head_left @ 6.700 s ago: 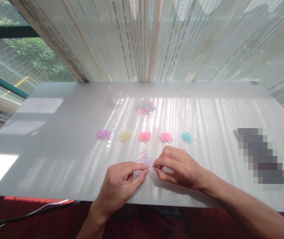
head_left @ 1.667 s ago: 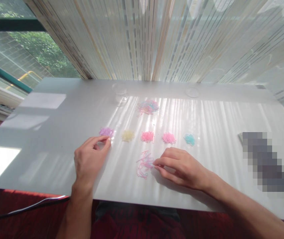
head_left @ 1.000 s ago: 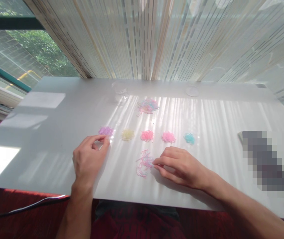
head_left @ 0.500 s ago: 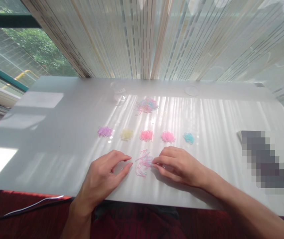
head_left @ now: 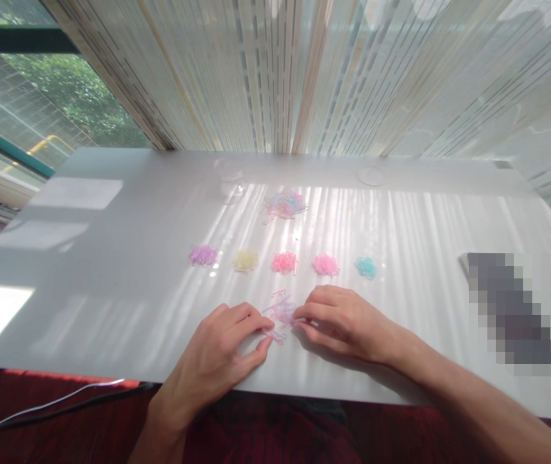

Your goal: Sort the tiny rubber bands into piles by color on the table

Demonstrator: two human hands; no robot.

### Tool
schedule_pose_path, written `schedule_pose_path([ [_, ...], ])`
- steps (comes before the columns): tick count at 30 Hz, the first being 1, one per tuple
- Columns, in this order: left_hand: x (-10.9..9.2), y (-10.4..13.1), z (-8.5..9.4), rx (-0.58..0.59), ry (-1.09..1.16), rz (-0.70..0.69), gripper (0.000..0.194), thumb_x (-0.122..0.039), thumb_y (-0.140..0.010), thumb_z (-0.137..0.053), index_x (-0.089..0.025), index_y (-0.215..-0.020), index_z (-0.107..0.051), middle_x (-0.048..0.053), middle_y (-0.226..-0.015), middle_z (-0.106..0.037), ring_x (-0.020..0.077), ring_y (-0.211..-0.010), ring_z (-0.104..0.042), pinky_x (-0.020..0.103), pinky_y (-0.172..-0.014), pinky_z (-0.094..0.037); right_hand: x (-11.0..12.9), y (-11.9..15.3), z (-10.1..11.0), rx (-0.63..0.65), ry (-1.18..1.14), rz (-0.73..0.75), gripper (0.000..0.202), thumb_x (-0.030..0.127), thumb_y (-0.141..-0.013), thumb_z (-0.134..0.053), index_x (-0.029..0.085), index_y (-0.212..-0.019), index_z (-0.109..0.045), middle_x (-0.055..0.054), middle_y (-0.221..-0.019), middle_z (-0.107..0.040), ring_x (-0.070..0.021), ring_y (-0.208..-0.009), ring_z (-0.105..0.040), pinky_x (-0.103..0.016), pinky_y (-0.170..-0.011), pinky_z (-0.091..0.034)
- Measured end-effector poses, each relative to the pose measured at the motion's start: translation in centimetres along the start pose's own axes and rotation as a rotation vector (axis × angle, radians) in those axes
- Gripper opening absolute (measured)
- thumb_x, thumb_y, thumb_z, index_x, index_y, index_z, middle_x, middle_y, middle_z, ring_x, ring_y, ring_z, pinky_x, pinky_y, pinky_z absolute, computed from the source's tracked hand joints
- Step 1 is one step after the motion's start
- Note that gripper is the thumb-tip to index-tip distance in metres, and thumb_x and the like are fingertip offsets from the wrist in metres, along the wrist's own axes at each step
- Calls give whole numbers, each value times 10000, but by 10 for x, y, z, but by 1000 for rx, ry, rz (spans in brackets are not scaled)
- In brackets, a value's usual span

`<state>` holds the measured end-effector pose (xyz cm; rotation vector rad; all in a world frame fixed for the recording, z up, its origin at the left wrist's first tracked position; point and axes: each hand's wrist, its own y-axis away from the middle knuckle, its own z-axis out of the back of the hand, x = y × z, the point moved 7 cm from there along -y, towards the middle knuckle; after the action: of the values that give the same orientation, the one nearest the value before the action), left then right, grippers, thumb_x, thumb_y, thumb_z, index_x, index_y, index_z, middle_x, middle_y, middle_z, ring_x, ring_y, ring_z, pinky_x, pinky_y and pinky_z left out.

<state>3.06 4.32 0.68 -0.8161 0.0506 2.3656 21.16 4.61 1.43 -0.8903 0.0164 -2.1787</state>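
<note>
A loose pile of mixed pink, purple and blue bands [head_left: 282,310] lies on the white table between my hands. My left hand [head_left: 236,345] touches its lower left edge, thumb and forefinger closing around a few bands; what exactly they grip is too small to tell. At the pile's right edge is my right hand [head_left: 343,322], fingertips close together, with anything between them hidden. Beyond the hands runs a row of sorted piles: purple [head_left: 203,255], yellow [head_left: 246,261], coral pink [head_left: 283,262], light pink [head_left: 326,264] and teal [head_left: 366,267].
Behind the row sits a larger mixed pile of bands [head_left: 285,205]. A clear container [head_left: 231,183] stands at its back left, and a clear round lid [head_left: 370,176] lies at the back right. A pixelated dark object [head_left: 514,309] is on the right.
My left hand has moved right and down to the small mixed pile, its fingertips now at the bands. My right hand has barely moved.
</note>
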Motion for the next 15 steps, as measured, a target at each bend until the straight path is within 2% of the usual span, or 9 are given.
schedule_pose_path([
  [5, -1, -2, -1, 26, 24, -26, 123, -165, -980, -629, -246, -982, -723, -10, -890, -752, 153, -732, -650, 301, -717, -460, 1, 0, 2, -18, 6, 21, 189, 243, -1055, -538, 167, -1049, -711, -46, -811, -659, -162, -713, -577, -274, -674, -482],
  [10, 2, 0, 4, 40, 75, -25, 123, -184, -1013, -620, -255, -1010, -720, -21, -904, -775, 134, -715, -664, 287, -719, -472, 2, 0, 3, -26, 13, 36, 195, 239, -1059, -530, 163, -1056, -709, -43, -802, -655, -161, -705, -573, -275, -668, -482],
  [15, 1, 0, 15, -38, 174, -18, 134, -170, -1001, -633, -239, -1023, -747, -5, -895, -789, 118, -669, -662, 240, -661, -514, 5, 0, 5, -59, 2, 58, 214, 249, -1072, -519, 156, -1070, -712, -49, -800, -664, -159, -703, -581, -274, -665, -480],
])
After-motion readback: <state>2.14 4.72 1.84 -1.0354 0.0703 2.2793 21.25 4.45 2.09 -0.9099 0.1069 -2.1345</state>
